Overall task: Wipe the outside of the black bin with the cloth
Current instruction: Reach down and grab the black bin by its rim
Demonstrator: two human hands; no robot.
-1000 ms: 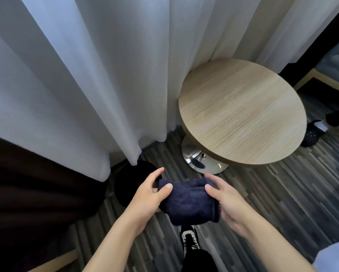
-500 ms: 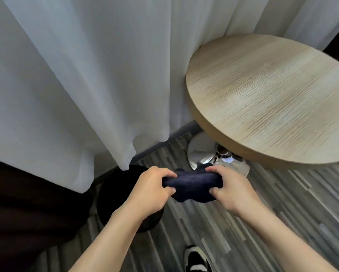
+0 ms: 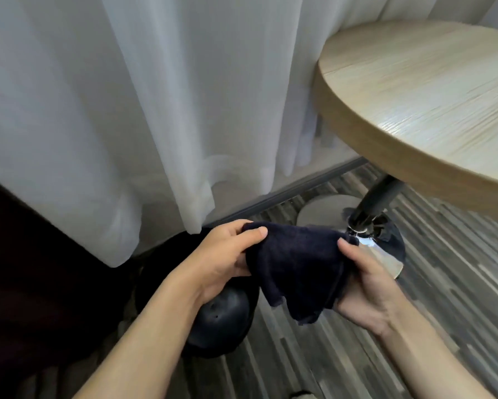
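So far the wiping itself has not begun, judging by how things lie. Both hands are up in front of the person with the dark navy cloth (image 3: 296, 269) bunched between them, and the cloth hangs in the air with no part of it touching the bin.

The left hand (image 3: 222, 263) is closed on the cloth's upper left edge, thumb on top and the fingers (image 3: 236, 226) curled over the far side. The right hand (image 3: 368, 286) pinches the opposite edge under its thumb while the palm cups the hanging folds from below. Neither hand is free; each has hold of the cloth only.

The black bin (image 3: 219, 318) stands on the striped floor (image 3: 443, 283), below and slightly to the near side of the left hand's fingers, partly hidden by the left wrist and forearm. Its glossy rounded side shows beneath the wrist; I cannot tell how its far side lies, as it runs into shadow under the hem of the white curtain (image 3: 126, 110). Beyond the right hand's fingers stands the chrome base (image 3: 386, 254) of the round wooden table (image 3: 429, 96), whose top reaches out above them.

What seems to be in hand is shaping the cloth into a wiping pad. Left to do, as I judge it: bring the cloth down to the bin's wall and work around the whole outside, including the side tucked toward the curtain.
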